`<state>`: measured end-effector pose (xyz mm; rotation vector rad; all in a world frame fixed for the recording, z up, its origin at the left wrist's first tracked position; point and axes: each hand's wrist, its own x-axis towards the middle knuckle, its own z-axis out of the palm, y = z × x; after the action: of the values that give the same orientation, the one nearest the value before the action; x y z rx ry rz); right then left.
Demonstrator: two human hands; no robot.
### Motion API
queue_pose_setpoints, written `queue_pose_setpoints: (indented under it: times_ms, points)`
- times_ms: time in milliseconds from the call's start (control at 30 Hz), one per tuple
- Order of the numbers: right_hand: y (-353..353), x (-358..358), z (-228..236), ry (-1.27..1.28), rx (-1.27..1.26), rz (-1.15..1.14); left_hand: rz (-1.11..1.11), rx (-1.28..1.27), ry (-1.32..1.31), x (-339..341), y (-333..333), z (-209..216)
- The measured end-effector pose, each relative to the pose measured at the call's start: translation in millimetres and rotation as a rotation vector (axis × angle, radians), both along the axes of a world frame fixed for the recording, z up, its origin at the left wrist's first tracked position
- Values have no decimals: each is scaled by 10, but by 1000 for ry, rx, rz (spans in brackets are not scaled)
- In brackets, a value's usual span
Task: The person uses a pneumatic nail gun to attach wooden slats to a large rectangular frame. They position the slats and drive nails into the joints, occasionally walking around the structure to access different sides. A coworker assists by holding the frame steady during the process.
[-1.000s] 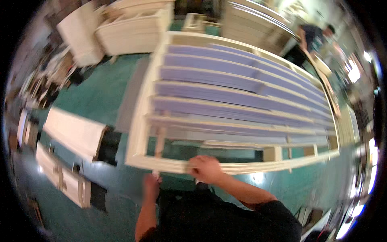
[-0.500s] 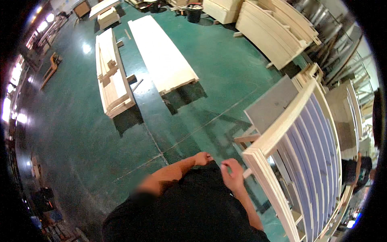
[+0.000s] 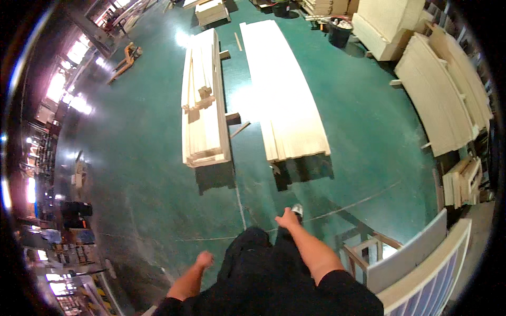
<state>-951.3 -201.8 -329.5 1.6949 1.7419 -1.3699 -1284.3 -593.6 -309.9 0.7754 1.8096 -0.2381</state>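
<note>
My left hand (image 3: 205, 259) hangs beside my body at the lower left, its fingers loosely curled with nothing seen in them. Ahead of my body, over the green floor, my right hand (image 3: 287, 218) is loosely closed, and no object shows in it. Neither hand touches anything. Farther ahead lie two long low stacks of pale wooden boards. The left stack (image 3: 203, 131) has several loose wood strips (image 3: 197, 84) on top; the right stack (image 3: 290, 105) is wider and brightly lit. One of my shoes (image 3: 298, 209) shows just past my right hand.
A curved wooden frame with bluish slats (image 3: 432, 284) stands at the lower right, behind a grey panel (image 3: 406, 258). Curved pale panels (image 3: 437, 89) lean at the far right, near a black bucket (image 3: 339, 32). A yellow pallet jack (image 3: 125, 62) stands at far left.
The view has swung right and forward, so the board stacks appear nearer the middle and the slatted frame lower right. My hands have parted, the left dropping to my side.
</note>
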Motion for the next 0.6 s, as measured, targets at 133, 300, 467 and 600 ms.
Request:
queue_pose_setpoints:
  times_ms: [133,300,467,600]
  points:
    - [1166,-617,-58,-162,-6,93,678,-44,-65,368,-327,45]
    - [2195,-1464,-619,-162,89,36,766,-193,-161,-240,666,-173]
    - [3097,-2610,-1562,-336,24,-24,844,-299,-95,-1584,2483,-718]
    - [3836,-3266,-2926,-420,123,-219,953,-175,-179,-2626,4080,-1495]
